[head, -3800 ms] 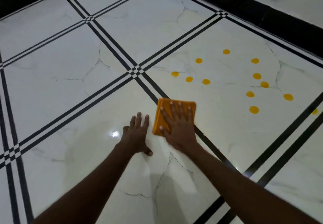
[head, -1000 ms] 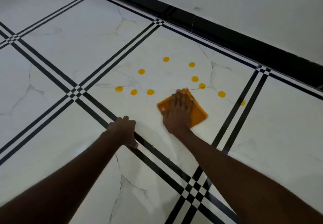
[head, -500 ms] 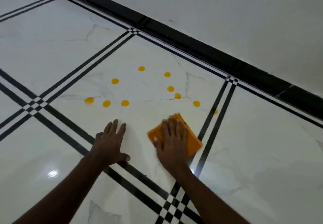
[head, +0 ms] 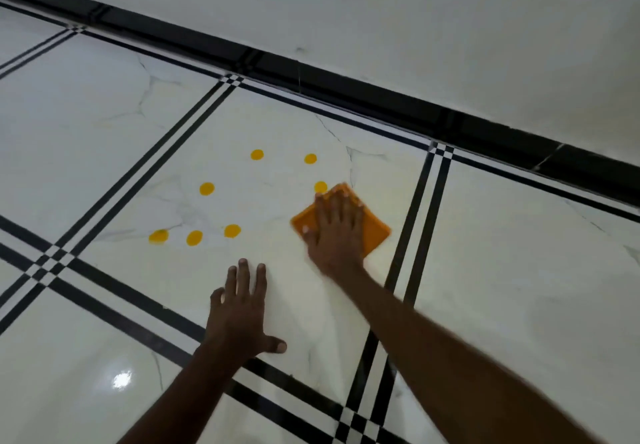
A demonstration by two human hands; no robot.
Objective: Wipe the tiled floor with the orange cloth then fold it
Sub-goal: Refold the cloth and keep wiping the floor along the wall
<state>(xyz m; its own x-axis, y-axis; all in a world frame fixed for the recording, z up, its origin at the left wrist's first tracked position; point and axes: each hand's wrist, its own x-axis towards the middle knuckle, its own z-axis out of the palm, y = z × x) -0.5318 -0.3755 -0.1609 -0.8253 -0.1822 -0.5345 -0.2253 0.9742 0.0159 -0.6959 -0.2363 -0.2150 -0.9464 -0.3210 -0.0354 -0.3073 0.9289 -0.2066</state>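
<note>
your right hand (head: 334,232) lies flat with fingers straight, pressing the folded orange cloth (head: 375,232) onto the white tiled floor (head: 519,270), just left of a double black tile line and touching the nearest of the yellow spots (head: 320,187). your left hand (head: 242,315) rests palm down on the bare tile nearer you, fingers spread and holding nothing. the other yellow spots sit left of the cloth, and a black skirting (head: 346,87) runs along the white wall (head: 450,28) beyond.
</note>
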